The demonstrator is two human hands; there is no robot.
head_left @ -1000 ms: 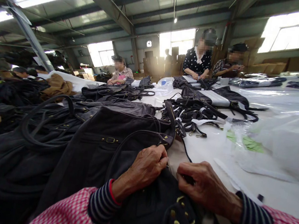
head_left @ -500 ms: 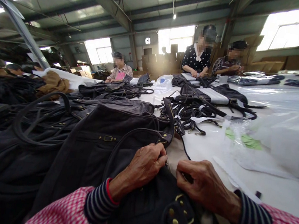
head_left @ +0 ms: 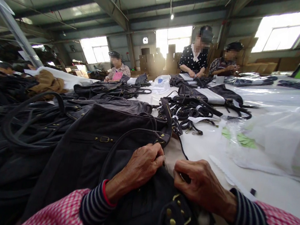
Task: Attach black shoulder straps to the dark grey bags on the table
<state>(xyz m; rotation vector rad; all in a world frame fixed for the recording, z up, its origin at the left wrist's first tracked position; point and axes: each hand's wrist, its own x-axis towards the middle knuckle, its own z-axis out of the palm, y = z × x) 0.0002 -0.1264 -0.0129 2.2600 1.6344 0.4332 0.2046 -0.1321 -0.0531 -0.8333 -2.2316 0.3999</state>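
A black handbag [head_left: 133, 205] with brass buckles and rivets lies in front of me, its top edge open to a beige lining [head_left: 172, 151]. My left hand [head_left: 145, 165] is closed, thumb and fingers pinching the bag's edge. Across the opening, my right hand [head_left: 198, 182] is also closed, fingers curled at the opposite edge of the same bag; what sits inside the curl is partly hidden. A looped handle [head_left: 125, 138] arches behind my left hand, beside a small brass buckle [head_left: 104, 139].
More black bags [head_left: 10, 161] are heaped on the left, with a brown cloth item [head_left: 48, 84] behind. Coiled black straps [head_left: 190, 114] lie ahead on the white table [head_left: 197, 147]. Clear plastic bags [head_left: 278, 139] cover the right. Several co-workers, one in a dotted top [head_left: 193, 57], are across the table.
The view has shifted slightly, so everything sits a little further left. Both hands keep nearly the same pose on the bag.
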